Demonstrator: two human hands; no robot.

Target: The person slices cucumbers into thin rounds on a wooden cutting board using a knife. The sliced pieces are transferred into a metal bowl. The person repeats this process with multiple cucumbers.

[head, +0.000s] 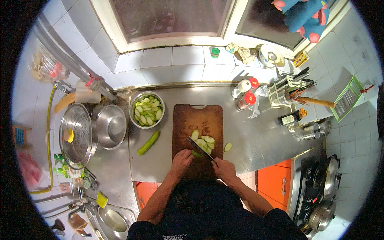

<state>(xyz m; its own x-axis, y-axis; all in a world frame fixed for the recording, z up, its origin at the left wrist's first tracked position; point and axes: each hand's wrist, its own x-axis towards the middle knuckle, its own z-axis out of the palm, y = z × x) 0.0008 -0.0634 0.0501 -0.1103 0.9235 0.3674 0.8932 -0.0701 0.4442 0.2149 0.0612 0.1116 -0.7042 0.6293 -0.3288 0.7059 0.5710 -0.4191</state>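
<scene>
My right hand (225,170) grips the handle of a kitchen knife (200,149), whose blade slants up and left over the wooden cutting board (186,120). Close to the blade, my left hand (181,163) presses on a green vegetable piece (196,154), mostly hidden by my fingers and the knife. Pale oval slices (207,141), seemingly of zucchini or a similar gourd, lie heaped just beyond the blade. One loose slice (228,147) rests on the steel counter right of the board. A longer uncut green piece (148,143) lies left of the board.
A steel bowl (162,118) of slices stands behind the uncut piece. Farther left are an empty steel bowl (111,127) and a steel strainer (64,150). Seasoning jars (246,101), a utensil rack (280,93) and a dark bottle (289,118) stand right. The stove (309,186) is lower right.
</scene>
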